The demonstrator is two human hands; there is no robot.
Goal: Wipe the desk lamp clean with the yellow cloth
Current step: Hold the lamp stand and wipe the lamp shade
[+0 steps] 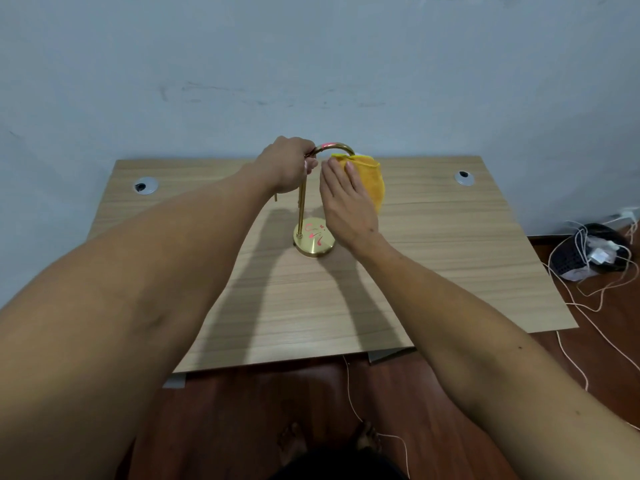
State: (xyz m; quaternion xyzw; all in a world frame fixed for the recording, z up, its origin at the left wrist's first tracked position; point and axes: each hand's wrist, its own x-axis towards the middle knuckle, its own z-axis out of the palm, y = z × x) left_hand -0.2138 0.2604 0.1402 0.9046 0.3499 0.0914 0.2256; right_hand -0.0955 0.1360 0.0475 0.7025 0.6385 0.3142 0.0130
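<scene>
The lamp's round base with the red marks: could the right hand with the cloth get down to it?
Probably yes. The right hand holds the yellow cloth up beside the arch, directly above the base, and nothing lies between.

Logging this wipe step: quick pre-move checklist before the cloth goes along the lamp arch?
1. Lamp steadied: ok, left hand grips the left end of the arch of the desk lamp.
2. Cloth in hand: ok, right hand presses the yellow cloth at the arch's right side.
3. Dirt located: ok, red marks on the arch top and on the base.
4. Base flat on the desk: ok.
5. Base marks wiped: not ok.
6. Lamp head state: cannot tell, hidden by the hands.
</scene>
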